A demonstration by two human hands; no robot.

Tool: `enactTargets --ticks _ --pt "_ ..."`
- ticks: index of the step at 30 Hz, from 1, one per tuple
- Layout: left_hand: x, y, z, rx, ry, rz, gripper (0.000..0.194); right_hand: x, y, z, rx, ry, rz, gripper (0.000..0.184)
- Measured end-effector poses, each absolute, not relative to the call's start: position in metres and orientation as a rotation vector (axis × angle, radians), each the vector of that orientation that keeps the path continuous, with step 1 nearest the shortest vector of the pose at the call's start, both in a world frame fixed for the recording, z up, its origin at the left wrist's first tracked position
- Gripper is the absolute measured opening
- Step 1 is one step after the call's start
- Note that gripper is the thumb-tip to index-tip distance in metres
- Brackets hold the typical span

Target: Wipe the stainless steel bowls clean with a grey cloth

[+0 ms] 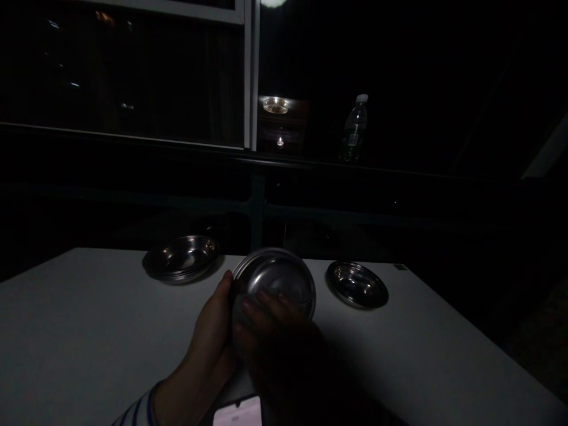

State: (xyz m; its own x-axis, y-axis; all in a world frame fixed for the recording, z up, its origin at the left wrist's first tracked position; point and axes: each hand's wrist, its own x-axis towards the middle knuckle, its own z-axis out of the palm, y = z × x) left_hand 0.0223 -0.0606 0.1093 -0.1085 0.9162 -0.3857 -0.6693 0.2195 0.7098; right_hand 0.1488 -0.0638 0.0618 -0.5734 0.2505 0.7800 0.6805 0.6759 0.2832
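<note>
I hold a shiny steel plate tilted up above the white table, near its middle. My left hand grips the plate's left rim, thumb at the edge. My right hand is dark and lies over the plate's lower face with fingers pressed on it. A stack of steel plates sits on the table at the back left. One steel plate lies at the back right.
A plastic water bottle stands on a dark ledge behind the table. A phone screen glows at the bottom edge. The room is very dark; a window frame rises behind.
</note>
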Motion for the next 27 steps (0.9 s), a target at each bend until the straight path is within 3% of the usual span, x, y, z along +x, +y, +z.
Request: enactTargets --ticks 6,12,17,20,24,27 --pt "0.024 -0.061 0.107 0.379 1.008 1.464 0.021 0.167 -0.047 0.063 -0.938 -2.016 -0.636 0.04" --pt "0.02 -0.063 0.102 0.422 1.062 1.393 0.021 0.14 -0.067 0.053 -0.682 -2.166 -0.822 0.033" --pt "0.023 -0.064 0.097 0.48 0.997 1.29 0.022 0.151 -0.062 0.064 -0.732 -2.113 -0.727 0.034" --pt "0.026 -0.066 0.096 0.453 0.996 1.25 0.024 0.152 -0.059 0.061 -0.82 -2.068 -0.706 0.036" --pt "0.026 -0.07 0.101 0.442 0.998 1.238 0.031 0.143 -0.064 0.056 -0.624 -2.191 -0.758 0.023" --pt "0.028 -0.073 0.106 0.453 0.991 1.207 0.036 0.151 -0.062 0.064 -0.724 -2.131 -0.635 0.027"
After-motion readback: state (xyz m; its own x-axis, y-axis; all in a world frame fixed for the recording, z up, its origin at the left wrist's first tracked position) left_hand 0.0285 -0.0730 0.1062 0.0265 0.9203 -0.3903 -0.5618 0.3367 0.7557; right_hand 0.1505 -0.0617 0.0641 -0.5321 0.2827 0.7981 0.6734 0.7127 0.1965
